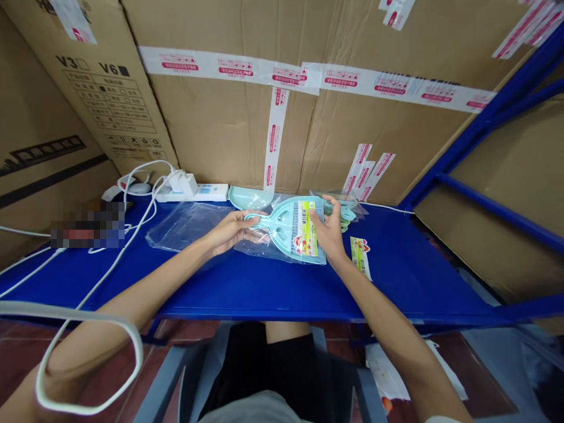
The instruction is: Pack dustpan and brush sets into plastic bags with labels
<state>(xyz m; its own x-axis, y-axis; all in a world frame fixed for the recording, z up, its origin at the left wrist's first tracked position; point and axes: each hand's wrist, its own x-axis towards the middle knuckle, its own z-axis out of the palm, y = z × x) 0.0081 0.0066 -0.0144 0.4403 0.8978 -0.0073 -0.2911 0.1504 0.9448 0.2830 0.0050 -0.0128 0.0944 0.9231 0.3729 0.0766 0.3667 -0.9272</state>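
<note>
A light blue mini dustpan (284,226), with a brush (296,223) lying in it, is held over the blue table. My left hand (235,231) pinches its handle end. My right hand (329,229) grips the wide end, fingers behind and thumb on a yellow-green label card (308,228). Clear plastic film shows beneath the dustpan; whether it wraps the set I cannot tell. Behind it lies another pale green dustpan (250,198). Beyond my right hand are more light blue and green pieces (348,212), partly hidden. A loose label card (361,257) lies right of my right wrist.
Clear plastic bags (187,226) lie left on the blue table (273,294). A white power strip (214,192) with a plug stands at the back, its white cables (145,220) looping left. Cardboard boxes (220,129) wall the back; a blue metal frame (467,135) rises right.
</note>
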